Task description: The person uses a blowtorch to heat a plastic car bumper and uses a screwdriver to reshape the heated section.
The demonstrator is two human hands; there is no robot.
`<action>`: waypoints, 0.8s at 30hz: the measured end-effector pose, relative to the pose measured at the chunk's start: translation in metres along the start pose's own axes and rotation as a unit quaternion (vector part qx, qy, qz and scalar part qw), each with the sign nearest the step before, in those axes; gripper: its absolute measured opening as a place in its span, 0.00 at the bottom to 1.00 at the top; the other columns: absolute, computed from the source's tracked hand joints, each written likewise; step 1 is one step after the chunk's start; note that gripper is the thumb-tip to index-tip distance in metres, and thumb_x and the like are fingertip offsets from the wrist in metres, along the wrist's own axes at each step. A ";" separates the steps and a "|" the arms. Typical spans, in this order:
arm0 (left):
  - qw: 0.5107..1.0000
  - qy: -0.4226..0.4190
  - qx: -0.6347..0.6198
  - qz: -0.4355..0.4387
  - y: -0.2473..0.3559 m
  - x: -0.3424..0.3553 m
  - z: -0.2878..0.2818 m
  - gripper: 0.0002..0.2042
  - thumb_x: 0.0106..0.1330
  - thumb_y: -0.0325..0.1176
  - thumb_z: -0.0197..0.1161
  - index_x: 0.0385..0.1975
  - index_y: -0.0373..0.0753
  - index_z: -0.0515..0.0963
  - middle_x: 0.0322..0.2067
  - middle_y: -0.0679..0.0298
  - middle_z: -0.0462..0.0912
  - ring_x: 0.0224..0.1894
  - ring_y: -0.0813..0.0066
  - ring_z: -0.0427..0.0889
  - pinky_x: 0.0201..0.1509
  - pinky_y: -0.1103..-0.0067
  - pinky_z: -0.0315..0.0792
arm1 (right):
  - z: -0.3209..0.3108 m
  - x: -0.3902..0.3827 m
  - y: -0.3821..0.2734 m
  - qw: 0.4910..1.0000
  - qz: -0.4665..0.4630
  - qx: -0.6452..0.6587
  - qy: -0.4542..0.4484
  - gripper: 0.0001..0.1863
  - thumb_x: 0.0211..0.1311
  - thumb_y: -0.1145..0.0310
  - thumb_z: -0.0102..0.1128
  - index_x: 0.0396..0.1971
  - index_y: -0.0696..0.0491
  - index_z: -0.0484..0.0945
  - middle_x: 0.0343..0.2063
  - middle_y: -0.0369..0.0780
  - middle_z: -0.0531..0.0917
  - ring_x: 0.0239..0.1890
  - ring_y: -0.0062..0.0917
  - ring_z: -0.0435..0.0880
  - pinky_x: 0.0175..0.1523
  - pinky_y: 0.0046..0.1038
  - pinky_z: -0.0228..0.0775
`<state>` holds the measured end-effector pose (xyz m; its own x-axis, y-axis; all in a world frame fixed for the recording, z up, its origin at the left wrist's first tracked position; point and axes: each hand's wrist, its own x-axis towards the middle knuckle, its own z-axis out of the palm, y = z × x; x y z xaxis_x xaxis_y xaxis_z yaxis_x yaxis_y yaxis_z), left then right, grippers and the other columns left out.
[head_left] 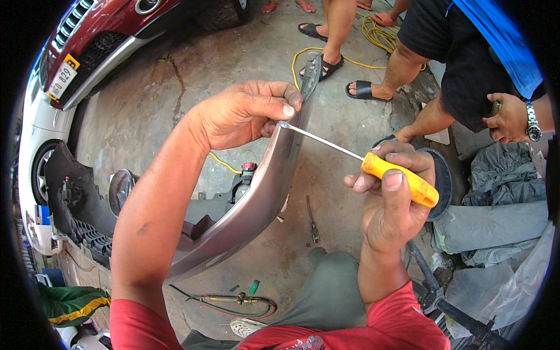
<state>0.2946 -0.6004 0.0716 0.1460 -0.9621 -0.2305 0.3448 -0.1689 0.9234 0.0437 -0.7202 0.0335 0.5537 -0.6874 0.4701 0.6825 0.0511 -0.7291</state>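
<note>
A screwdriver (402, 178) with a yellow handle rests in my right hand (396, 192), the fingers closed round it and the thumb along its side. Its thin metal shaft points left, and the tip meets the upper edge of a brownish-grey car bumper (251, 227), right beside my left fingertips. My left hand (248, 114) is closed in a pinch over that edge, thumb against forefinger. Whatever lies between those fingers is hidden. The long, curved bumper runs from near a bystander's foot down behind my left forearm.
A second screwdriver (313, 221) lies on the concrete near my knee. A brass torch (239, 298) with hoses is by my shoe. Bystanders' legs (338, 29) and a yellow cord (379, 36) are ahead. Left are a red car (111, 23) and a dark bumper (67, 163); right, grey sheeting (490, 224).
</note>
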 end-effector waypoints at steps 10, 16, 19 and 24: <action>1.000 0.009 -0.002 -0.006 0.000 0.000 0.001 0.09 0.67 0.33 0.70 0.42 0.39 0.79 0.36 0.72 0.84 0.38 0.85 0.82 0.45 0.85 0.75 | -0.001 0.001 0.001 1.000 0.006 0.010 0.009 0.12 0.72 0.74 0.63 0.48 0.61 0.71 0.45 0.53 0.81 0.32 0.28 0.88 0.42 0.35 0.88; 1.000 0.004 0.001 -0.005 -0.001 0.000 0.001 0.09 0.67 0.33 0.70 0.42 0.39 0.79 0.36 0.72 0.84 0.38 0.85 0.83 0.45 0.84 0.75 | 0.000 0.000 -0.001 1.000 0.012 0.009 0.017 0.11 0.72 0.75 0.63 0.47 0.61 0.71 0.44 0.52 0.81 0.32 0.28 0.88 0.42 0.35 0.89; 1.000 0.008 0.001 -0.006 -0.001 -0.001 0.001 0.09 0.68 0.33 0.70 0.42 0.39 0.79 0.36 0.72 0.84 0.38 0.85 0.83 0.45 0.84 0.75 | 0.000 0.000 -0.002 1.000 0.011 0.004 0.017 0.12 0.71 0.75 0.63 0.47 0.61 0.71 0.44 0.52 0.81 0.32 0.28 0.88 0.42 0.35 0.89; 1.000 0.009 0.006 -0.002 -0.002 -0.001 0.002 0.09 0.68 0.33 0.70 0.42 0.39 0.79 0.37 0.71 0.84 0.38 0.84 0.83 0.45 0.84 0.75 | 0.000 0.000 -0.002 1.000 0.014 0.008 0.026 0.11 0.71 0.76 0.63 0.47 0.61 0.71 0.44 0.52 0.81 0.31 0.28 0.88 0.41 0.35 0.89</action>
<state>0.2919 -0.5994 0.0711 0.1619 -0.9571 -0.2401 0.3336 -0.1759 0.9262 0.0429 -0.7200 0.0348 0.5476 -0.7222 0.4226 0.6749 0.0827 -0.7333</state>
